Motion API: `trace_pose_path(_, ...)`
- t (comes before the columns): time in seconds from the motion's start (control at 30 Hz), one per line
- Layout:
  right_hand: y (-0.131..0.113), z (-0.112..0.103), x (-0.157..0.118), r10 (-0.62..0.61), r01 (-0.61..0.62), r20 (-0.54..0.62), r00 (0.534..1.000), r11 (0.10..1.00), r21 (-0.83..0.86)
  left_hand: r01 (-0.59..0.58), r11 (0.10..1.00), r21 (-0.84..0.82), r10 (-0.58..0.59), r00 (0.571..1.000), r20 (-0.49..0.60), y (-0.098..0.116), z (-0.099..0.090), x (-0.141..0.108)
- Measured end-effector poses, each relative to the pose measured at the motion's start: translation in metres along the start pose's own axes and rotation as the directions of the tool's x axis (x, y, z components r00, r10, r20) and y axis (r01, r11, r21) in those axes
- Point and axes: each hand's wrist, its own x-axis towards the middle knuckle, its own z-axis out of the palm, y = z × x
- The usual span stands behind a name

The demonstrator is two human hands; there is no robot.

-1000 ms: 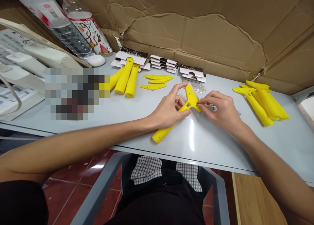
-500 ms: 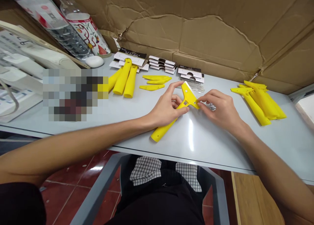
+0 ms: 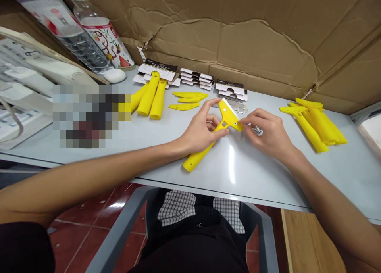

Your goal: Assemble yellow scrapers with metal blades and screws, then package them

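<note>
A yellow scraper [image 3: 199,158] lies slanted over the grey table, its wide head pointing up and away, with a pale strip along the head's edge and two small screws in it. My left hand [image 3: 205,128] is wrapped round its neck, thumb on the near side and index finger at the head's upper corner. At the head's right corner, my right hand [image 3: 264,132] has thumb and index finger closed together, with small metallic pieces [image 3: 258,131] showing between its fingers. What its fingertips pinch is too small to tell.
Yellow handles with cards [image 3: 157,66] stand at back left, beside flat yellow pieces [image 3: 184,106], folded cards [image 3: 197,78] and thin blades [image 3: 235,105]. More yellow scrapers [image 3: 320,122] lie right. Bottles [image 3: 104,37] and a white mouse [image 3: 114,75] are at left; cardboard [image 3: 253,39] rises behind.
The scraper's head has tilted and shifted very slightly to the left. Both hands keep nearly the same places.
</note>
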Motion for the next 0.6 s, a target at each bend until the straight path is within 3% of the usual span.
trace_pose_path(0.1, -0.002, 0.000, 0.003, 0.245, -0.243, 0.015, 0.969, 0.947, 0.212, 0.017, 0.999, -0.034, -0.016, 1.000, 0.004, 0.000, -0.001, 0.000)
trace_pose_path(0.17, -0.002, 0.000, 0.005, 0.403, -0.409, 0.101, 0.910, 0.823, 0.394, 0.027, 0.998, -0.063, -0.026, 1.000, 0.015, -0.001, -0.002, 0.000)
trace_pose_path(0.23, -0.001, 0.000, 0.007, 0.480, -0.505, 0.193, 0.856, 0.693, 0.514, 0.022, 0.997, -0.076, -0.021, 1.000, 0.018, -0.002, -0.003, 0.001)
trace_pose_path(0.37, -0.001, 0.001, 0.008, 0.499, -0.568, 0.302, 0.812, 0.557, 0.606, -0.011, 1.000, -0.010, 0.011, 1.000, 0.028, 0.000, -0.008, 0.002)
trace_pose_path(0.47, -0.002, 0.004, 0.007, 0.517, -0.575, 0.316, 0.796, 0.484, 0.659, -0.096, 0.968, 0.230, 0.083, 0.994, 0.064, 0.007, -0.012, 0.000)
trace_pose_path(0.6, -0.003, 0.008, 0.005, 0.541, -0.582, 0.327, 0.775, 0.409, 0.702, -0.344, 0.742, 0.576, 0.274, 0.939, 0.209, 0.013, -0.016, -0.006)
